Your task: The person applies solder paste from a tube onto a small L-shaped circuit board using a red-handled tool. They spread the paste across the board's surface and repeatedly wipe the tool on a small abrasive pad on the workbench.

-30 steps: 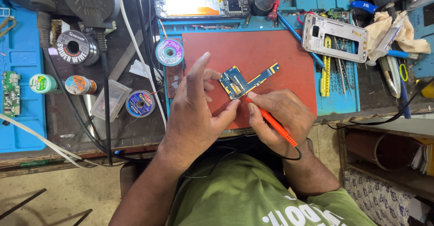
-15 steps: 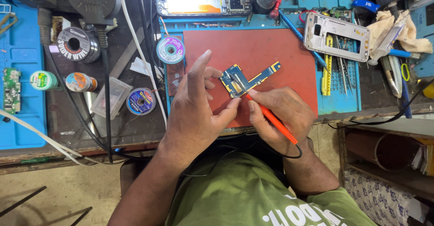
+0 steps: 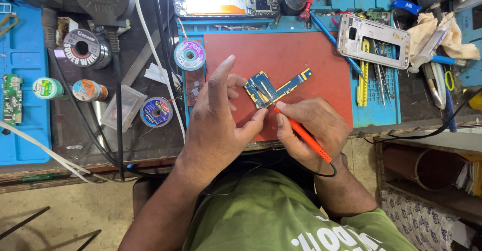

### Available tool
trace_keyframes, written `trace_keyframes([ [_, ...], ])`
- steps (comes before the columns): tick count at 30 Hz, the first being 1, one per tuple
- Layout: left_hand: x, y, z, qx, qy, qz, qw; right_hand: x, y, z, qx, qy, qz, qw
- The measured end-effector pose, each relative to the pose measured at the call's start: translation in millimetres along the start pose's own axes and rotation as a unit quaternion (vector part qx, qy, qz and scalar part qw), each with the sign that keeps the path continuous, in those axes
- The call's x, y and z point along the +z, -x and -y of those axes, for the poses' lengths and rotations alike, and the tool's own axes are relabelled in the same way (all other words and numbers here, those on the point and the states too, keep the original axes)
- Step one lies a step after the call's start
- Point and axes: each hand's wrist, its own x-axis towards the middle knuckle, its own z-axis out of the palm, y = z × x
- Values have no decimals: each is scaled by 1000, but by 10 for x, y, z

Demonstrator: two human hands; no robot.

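Head view, looking straight down: the left hand [image 3: 218, 125] lies palm-down on the red mat [image 3: 301, 55], index finger stretched toward twelve o'clock, thumb and bent fingers pinching the blue circuit board [image 3: 271, 88] at its left end. At three o'clock of it, the right hand [image 3: 314, 130] curls tight around an orange-handled soldering iron [image 3: 301, 133], pen-style, its tip touching the board. The board sits mid-mat, tilted. A silver phone frame [image 3: 374, 40] rests at two o'clock.
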Motion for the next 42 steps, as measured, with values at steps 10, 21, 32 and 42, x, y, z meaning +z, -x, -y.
trace_keyframes([
  [10, -1, 2, 6, -2, 3, 4, 1000, -6, 8, 10, -7, 13, -3, 1000],
  [21, 6, 6, 12, -5, 0, 6, 1000, 6, 19, 14, -7, 17, -8, 1000],
  [32, -1, 7, 6, -7, 1, 6, 1000, 10, -14, 42, 1, 15, 6, 1000],
  [42, -5, 15, 13, -9, -1, 10, 1000, 26, -37, 53, 11, 11, 15, 1000],
])
